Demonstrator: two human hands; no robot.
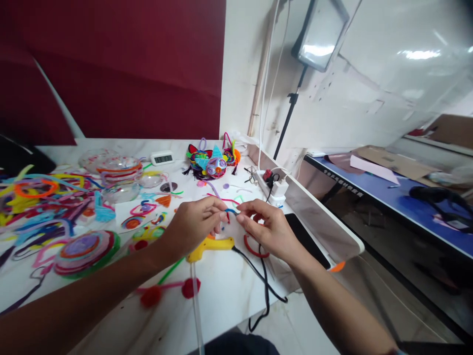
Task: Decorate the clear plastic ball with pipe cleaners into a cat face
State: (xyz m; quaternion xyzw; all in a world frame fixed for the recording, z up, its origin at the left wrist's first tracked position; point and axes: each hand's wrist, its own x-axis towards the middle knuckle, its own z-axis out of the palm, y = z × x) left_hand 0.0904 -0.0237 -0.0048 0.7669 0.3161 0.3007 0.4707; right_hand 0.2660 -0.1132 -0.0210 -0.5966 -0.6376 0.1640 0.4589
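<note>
While my left hand point(195, 220) and right hand point(269, 228) pinch a blue strip point(231, 211) beyond the glue gun point(215, 244), shaping seems underway, probably needing steadiness next.

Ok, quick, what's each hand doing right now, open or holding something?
Left hand: closed, fingertips pinching a short, thin blue strip, probably pipe cleaner.
Right hand: fingertips closed at the strip's other end, apparently pinching too.

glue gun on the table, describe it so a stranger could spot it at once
On the white table, find where the left hand and right hand nearly meet. Below them in view lies the yellow glue gun. Its smooth body, with a long clear stick trailing toward the viewer, sets it apart from the red pompoms.
</note>
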